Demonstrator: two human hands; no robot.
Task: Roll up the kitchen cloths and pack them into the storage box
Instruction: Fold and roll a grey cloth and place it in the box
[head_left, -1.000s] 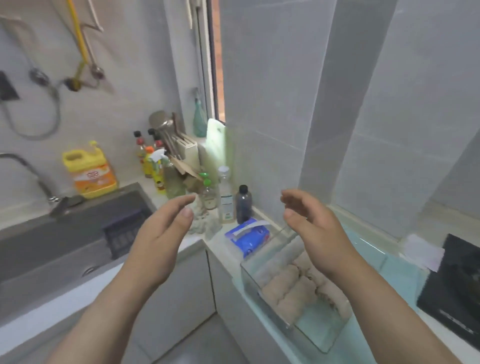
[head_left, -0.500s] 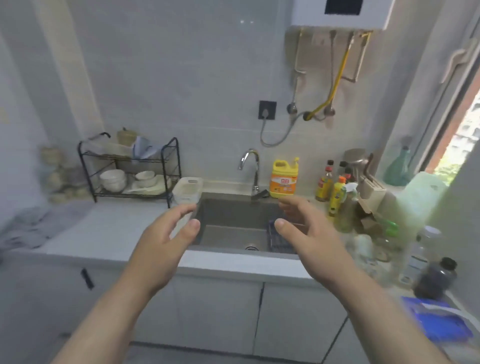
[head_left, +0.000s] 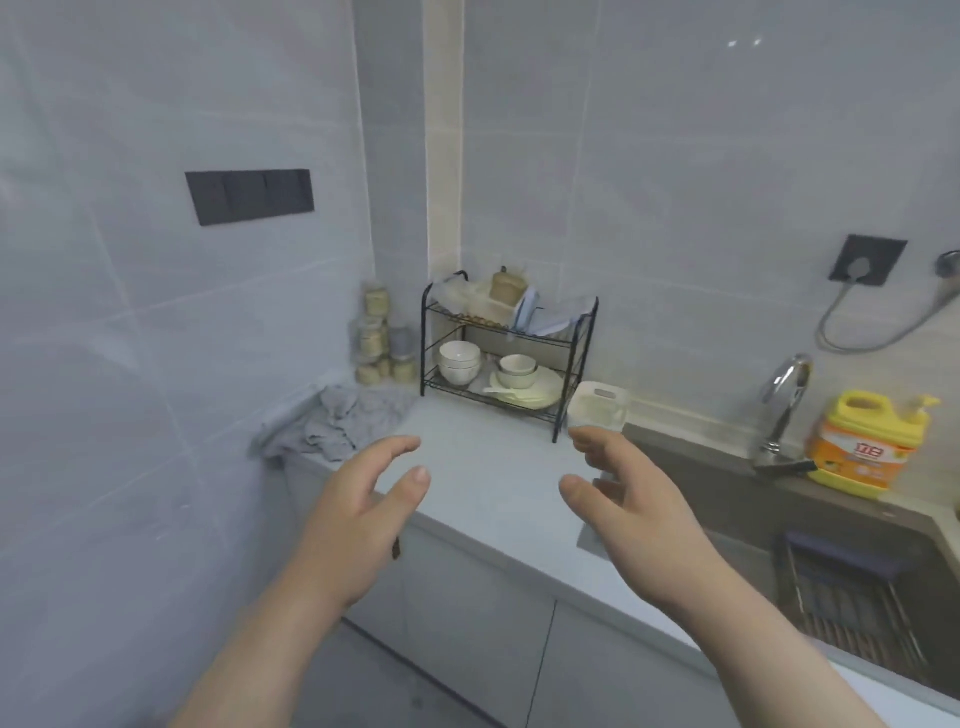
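Both hands up over the front edge of the pale grey stone surface (head_left: 488, 483), palms turned toward each other. Left hand (head_left: 358, 519) released, fingers loosely curved, holding nothing. Right hand (head_left: 634, 514) likewise released and holding nothing, thumb apart from the fingers.

Task item: I see one crumpled grey kitchen cloth (head_left: 343, 421) in the far left corner of the surface, against the left wall. Its near corner reaches the front edge. The left hand is near it but not touching.

Open room: a bare stretch of surface runs from the cloth to the sink rim, and I read both hands as hovering above its near side.

Limits at the back: a black wire two-tier dish rack (head_left: 509, 358) with white bowls and plates, stacked glass jars (head_left: 379, 338) in the corner behind the cloth, and a small white plastic basket (head_left: 597, 408) just beside the rack's right legs.

Limits on the right: a dark recessed sink (head_left: 727, 493), a chrome tap (head_left: 784, 410) and a yellow detergent jug (head_left: 867, 447) on its far rim. A dark slatted drainer (head_left: 852, 597) sits inside the basin
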